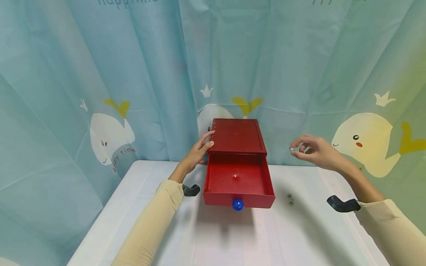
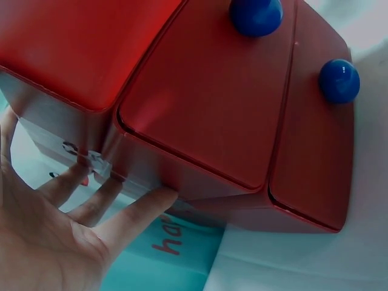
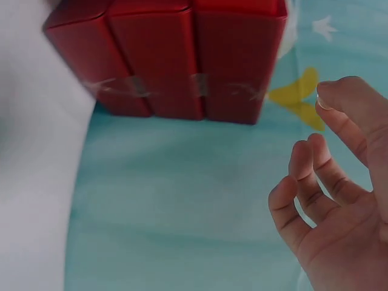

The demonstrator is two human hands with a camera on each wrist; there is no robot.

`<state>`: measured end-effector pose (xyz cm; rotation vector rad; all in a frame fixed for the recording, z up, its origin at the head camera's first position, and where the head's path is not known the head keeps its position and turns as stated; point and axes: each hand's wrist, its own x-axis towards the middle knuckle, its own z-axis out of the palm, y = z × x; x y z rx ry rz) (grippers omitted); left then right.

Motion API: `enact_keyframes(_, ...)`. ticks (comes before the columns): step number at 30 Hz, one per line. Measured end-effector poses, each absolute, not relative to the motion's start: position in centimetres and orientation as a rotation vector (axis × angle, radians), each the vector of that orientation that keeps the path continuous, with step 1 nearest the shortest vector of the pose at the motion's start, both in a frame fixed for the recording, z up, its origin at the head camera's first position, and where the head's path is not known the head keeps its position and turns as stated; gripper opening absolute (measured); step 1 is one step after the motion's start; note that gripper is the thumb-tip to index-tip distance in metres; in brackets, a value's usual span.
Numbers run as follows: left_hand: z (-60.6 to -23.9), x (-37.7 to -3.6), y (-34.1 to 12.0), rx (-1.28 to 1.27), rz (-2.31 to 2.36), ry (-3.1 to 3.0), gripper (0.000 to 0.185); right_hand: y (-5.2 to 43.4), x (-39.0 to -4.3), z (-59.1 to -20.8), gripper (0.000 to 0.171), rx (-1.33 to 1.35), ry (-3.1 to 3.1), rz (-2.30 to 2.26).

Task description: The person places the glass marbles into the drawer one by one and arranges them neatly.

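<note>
A red drawer box (image 1: 237, 135) stands at the far edge of the white table (image 1: 133, 207). Its top drawer (image 1: 233, 194) is pulled out, with a blue knob (image 1: 237, 204) on its front and a small red bead (image 1: 235, 177) inside. My left hand (image 1: 209, 140) rests flat against the box's left side, and in the left wrist view its straight fingers (image 2: 136, 212) touch the box (image 2: 212, 103). My right hand (image 1: 294, 147) hovers to the right of the box. It pinches a small silvery piece (image 1: 292, 149) between thumb and forefinger; that piece (image 3: 323, 103) also shows in the right wrist view.
A few small dark beads (image 1: 290, 198) lie on the table right of the drawer. A pale blue whale-print curtain (image 1: 110, 92) hangs close behind the table. Two blue knobs (image 2: 339, 80) show in the left wrist view. The box's taped side (image 3: 176, 60) fills the right wrist view.
</note>
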<state>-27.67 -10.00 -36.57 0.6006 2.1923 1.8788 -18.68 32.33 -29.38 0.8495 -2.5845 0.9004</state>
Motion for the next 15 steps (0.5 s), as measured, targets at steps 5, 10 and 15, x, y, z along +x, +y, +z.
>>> enact_keyframes(5,-36.6,-27.8,-10.0,0.607,1.886,2.176,0.058,31.5,-18.5,-28.1,0.021,0.838,-2.534,0.934)
enact_keyframes(10,-36.8,-27.9,-10.0,0.606,1.883,2.185,0.057,31.1,-18.4,-27.3,0.021,0.788,-2.484,0.986)
enact_keyframes(15,-36.8,-27.9,-10.0,0.605,1.882,2.187,0.057,30.9,-18.4,-26.8,0.021,0.752,-2.488,0.994)
